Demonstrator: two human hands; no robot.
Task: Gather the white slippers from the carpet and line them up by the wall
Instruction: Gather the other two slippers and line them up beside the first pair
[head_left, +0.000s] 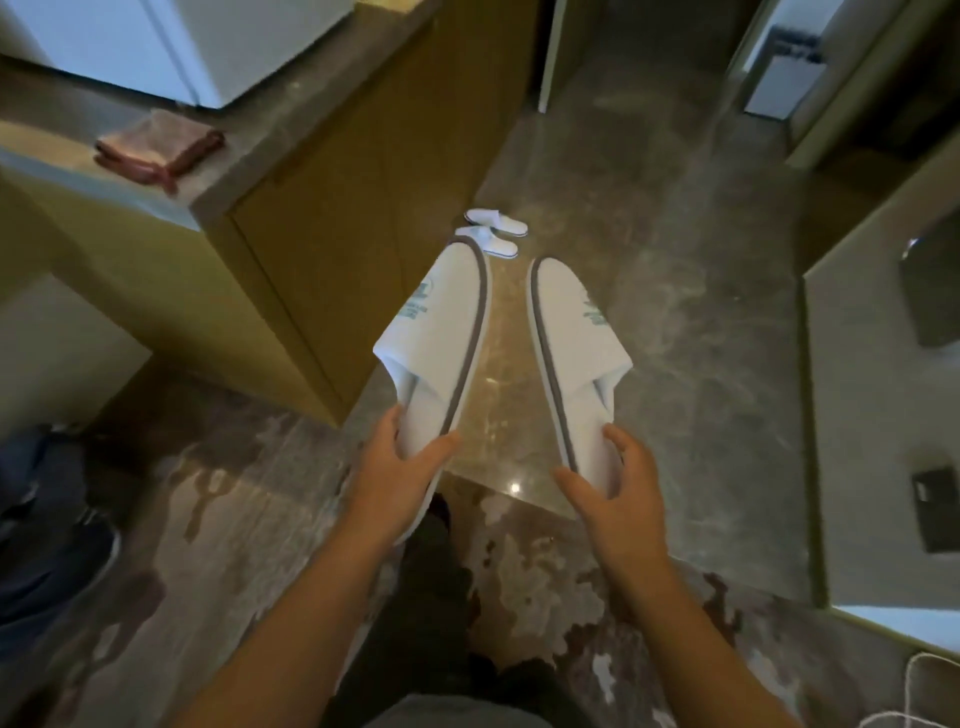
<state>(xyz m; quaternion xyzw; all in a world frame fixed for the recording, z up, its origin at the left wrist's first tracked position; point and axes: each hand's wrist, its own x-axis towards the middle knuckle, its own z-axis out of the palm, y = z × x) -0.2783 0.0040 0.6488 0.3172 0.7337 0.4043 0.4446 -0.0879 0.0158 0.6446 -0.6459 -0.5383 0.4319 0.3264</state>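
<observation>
I hold two white slippers with grey edging and green print in the air, toes pointing away from me. My left hand (397, 475) grips the heel of the left slipper (439, 332). My right hand (615, 483) grips the heel of the right slipper (576, 343). Farther ahead, another pair of white slippers (493, 234) lies side by side on the polished stone floor, close to the side of a yellow-brown cabinet (363, 208).
The cabinet's stone top carries a folded reddish cloth (158, 148). Patterned carpet (208, 545) lies under my feet, meeting the glossy floor (675, 312). A dark bag (47, 519) sits at the left. A wall panel (883, 415) runs along the right, with a white cable (914, 691) at its foot.
</observation>
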